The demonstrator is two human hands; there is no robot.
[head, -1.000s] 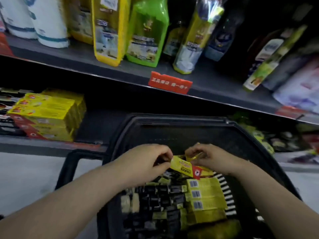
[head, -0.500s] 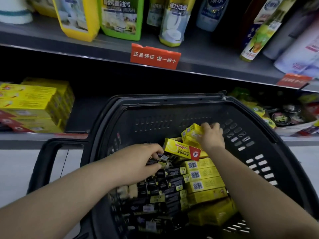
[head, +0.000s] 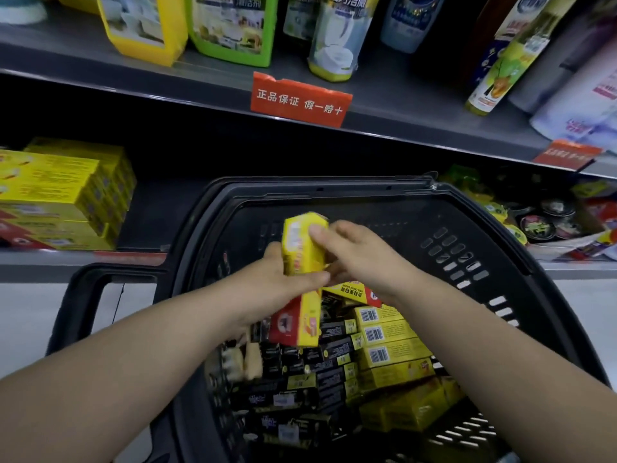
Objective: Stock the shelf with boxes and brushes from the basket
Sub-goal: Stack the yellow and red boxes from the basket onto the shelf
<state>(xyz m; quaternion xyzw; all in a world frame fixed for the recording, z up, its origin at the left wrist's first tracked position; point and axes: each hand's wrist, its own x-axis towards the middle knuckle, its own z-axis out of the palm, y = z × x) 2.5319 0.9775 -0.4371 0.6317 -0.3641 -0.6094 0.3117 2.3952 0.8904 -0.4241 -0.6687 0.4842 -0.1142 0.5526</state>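
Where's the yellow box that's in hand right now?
Head view, centre: yellow box gripped by left hand and right hand, over the black basket.

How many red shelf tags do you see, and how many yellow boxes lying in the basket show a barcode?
Red shelf tags: 2
Yellow boxes lying in the basket, barcode showing: 3
Total: 5
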